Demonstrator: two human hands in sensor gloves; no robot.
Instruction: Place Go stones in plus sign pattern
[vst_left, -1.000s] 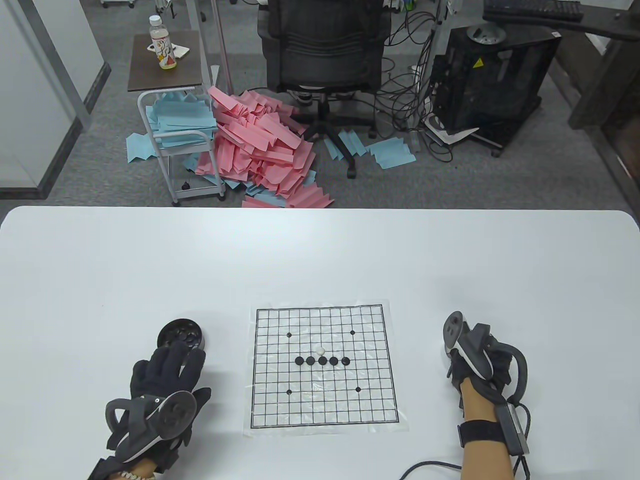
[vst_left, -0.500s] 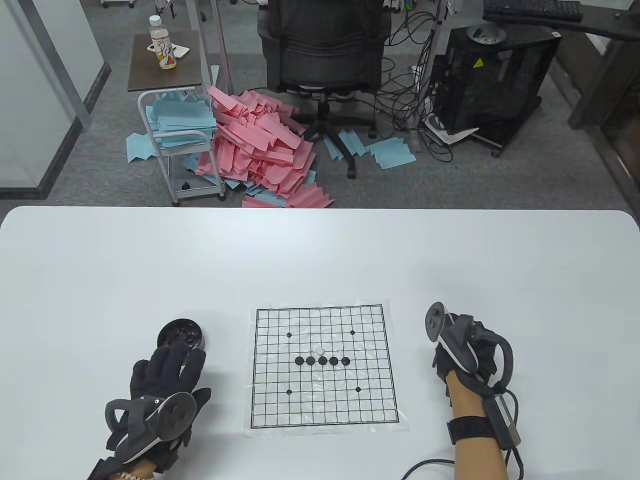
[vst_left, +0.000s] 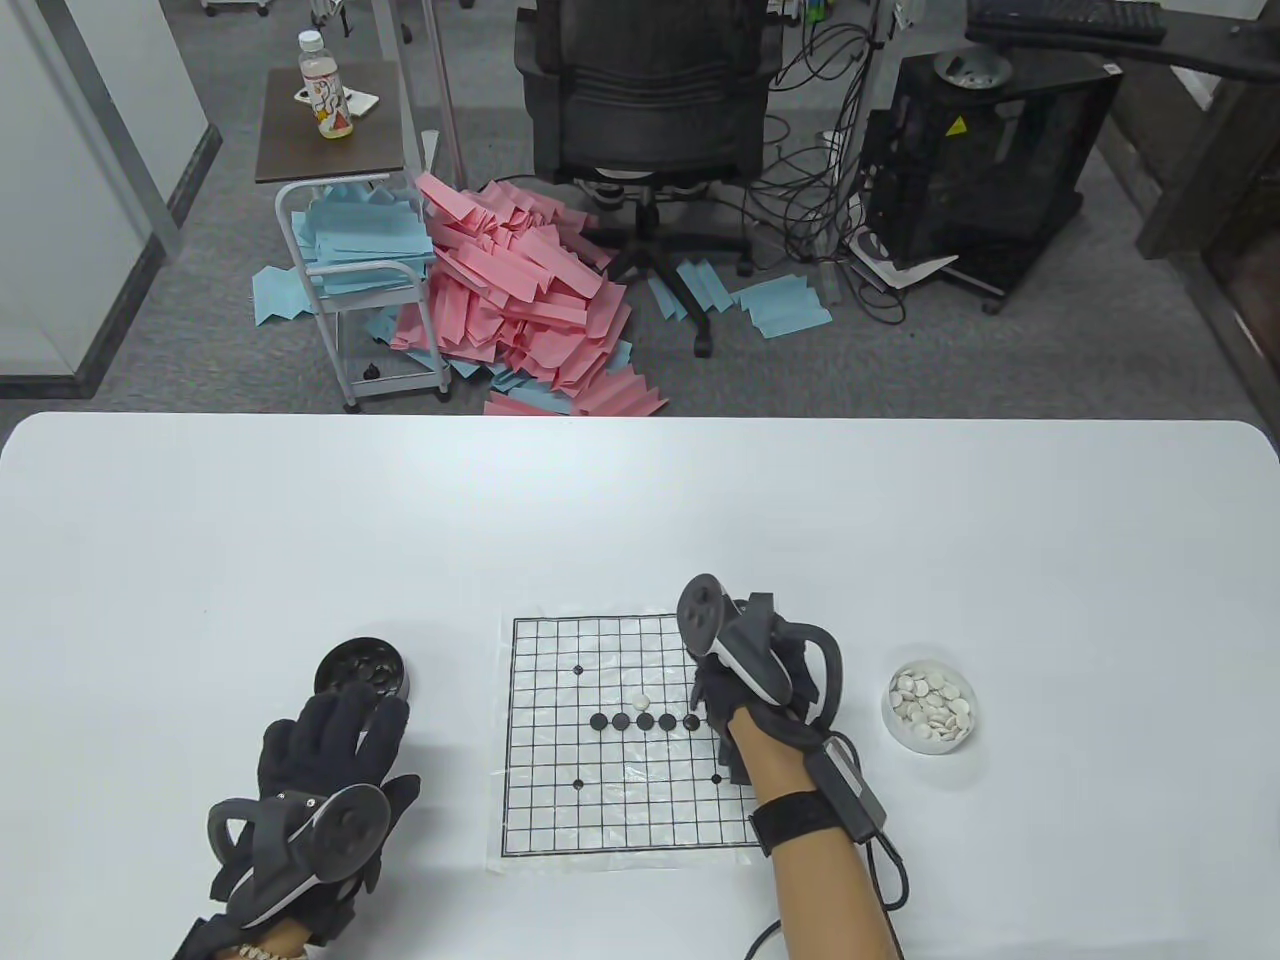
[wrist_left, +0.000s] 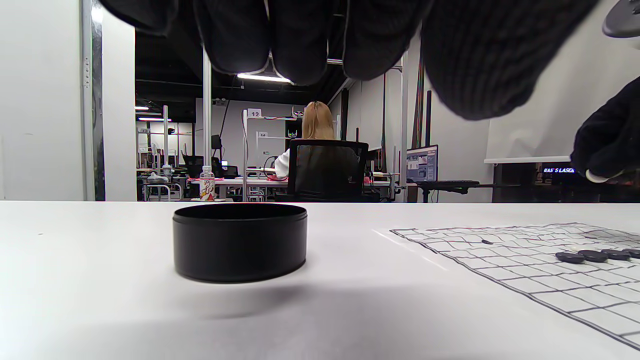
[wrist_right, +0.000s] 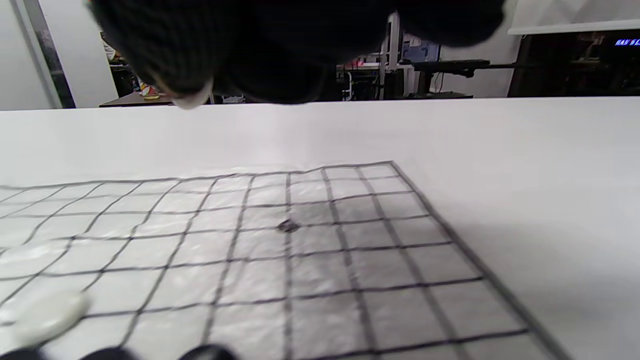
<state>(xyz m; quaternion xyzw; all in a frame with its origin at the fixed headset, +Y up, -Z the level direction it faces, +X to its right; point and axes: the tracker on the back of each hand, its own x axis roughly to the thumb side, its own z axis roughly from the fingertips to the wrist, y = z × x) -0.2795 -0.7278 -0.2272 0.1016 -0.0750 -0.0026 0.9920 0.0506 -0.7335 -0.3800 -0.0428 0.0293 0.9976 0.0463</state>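
Right hand (vst_left: 745, 690) hovers over the grid sheet (vst_left: 560, 800), pinching a white stone (wrist_right: 189, 101) at its fingertips; the black row (vst_left: 645, 721) sits just left of it. Left hand (vst_left: 330, 745) rests spread on the tabletop (vst_left: 640, 500). Stones look small, smooth, slippery, so I'd pinch by the edges.

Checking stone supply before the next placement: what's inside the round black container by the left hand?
The round black container holds black stones, visible from the table view. The left hand covers its near rim, so the count is unclear.
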